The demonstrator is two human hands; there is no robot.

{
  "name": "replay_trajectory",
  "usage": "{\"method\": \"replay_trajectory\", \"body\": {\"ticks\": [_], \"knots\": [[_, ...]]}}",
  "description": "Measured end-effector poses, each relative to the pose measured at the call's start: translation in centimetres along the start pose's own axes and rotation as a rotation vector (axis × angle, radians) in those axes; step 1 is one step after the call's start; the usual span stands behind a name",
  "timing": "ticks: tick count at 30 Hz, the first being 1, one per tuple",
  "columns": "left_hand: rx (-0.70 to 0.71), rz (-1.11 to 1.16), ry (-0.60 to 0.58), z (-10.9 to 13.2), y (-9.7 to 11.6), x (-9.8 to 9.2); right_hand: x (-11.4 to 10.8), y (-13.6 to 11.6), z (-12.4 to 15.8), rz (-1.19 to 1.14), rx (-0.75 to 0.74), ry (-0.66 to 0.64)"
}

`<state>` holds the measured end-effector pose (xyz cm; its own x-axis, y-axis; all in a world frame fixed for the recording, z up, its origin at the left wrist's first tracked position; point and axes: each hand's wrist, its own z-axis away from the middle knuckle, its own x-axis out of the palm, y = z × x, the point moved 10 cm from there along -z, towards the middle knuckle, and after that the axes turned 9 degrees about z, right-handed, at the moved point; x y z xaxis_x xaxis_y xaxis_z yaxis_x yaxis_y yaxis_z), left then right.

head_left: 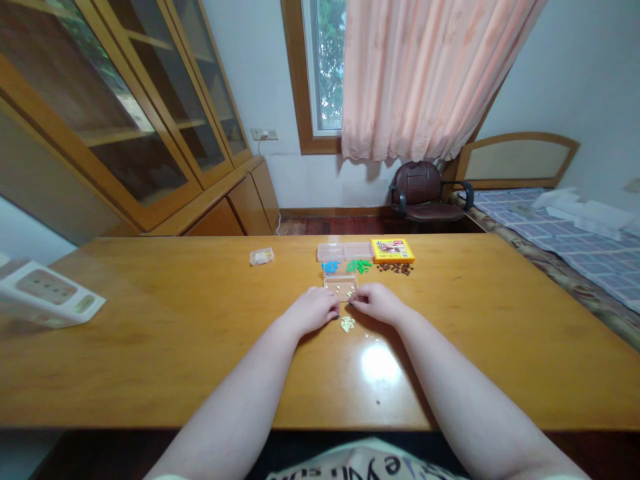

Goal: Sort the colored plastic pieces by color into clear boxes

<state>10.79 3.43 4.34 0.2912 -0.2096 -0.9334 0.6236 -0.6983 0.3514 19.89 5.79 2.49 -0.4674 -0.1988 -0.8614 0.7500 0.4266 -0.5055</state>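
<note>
A small clear tray (pixel 341 281) with several pale pieces in it lies on the wooden table. My left hand (pixel 318 309) rests at its near left corner, fingers curled together; what they hold, if anything, is hidden. At the near right corner is my right hand (pixel 374 301), its fingertips pinched on something too small to make out. Between the hands and nearer to me sits a little pile of pale yellow pieces (pixel 347 324). Beyond the tray are blue pieces (pixel 330 267) and green pieces (pixel 361 266), with brown pieces (pixel 396 269) to their right.
Behind the pieces lie a clear lidded box (pixel 345 251) and a yellow box (pixel 393 250). A small clear case (pixel 261 257) is farther left. The white box (pixel 50 293) stands at the table's left end. An office chair (pixel 425 190) is beyond the table (pixel 175 360).
</note>
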Motion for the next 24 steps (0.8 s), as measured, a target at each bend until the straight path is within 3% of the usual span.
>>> {"method": "replay_trajectory", "body": {"ticks": [4, 12, 24], "knots": [[-0.001, 0.007, -0.007, 0.0, -0.1, 0.2, -2.2, 1.2, 0.1, 0.058, 0.124, 0.178], [0.008, 0.011, 0.0, 0.0, -0.3, 0.6, 1.5, -0.8, 0.4, -0.007, -0.061, -0.123], [-0.04, 0.071, -0.04, 0.2, -0.3, 0.9, 2.0, -1.0, 0.6, -0.055, -0.045, -0.18]]}}
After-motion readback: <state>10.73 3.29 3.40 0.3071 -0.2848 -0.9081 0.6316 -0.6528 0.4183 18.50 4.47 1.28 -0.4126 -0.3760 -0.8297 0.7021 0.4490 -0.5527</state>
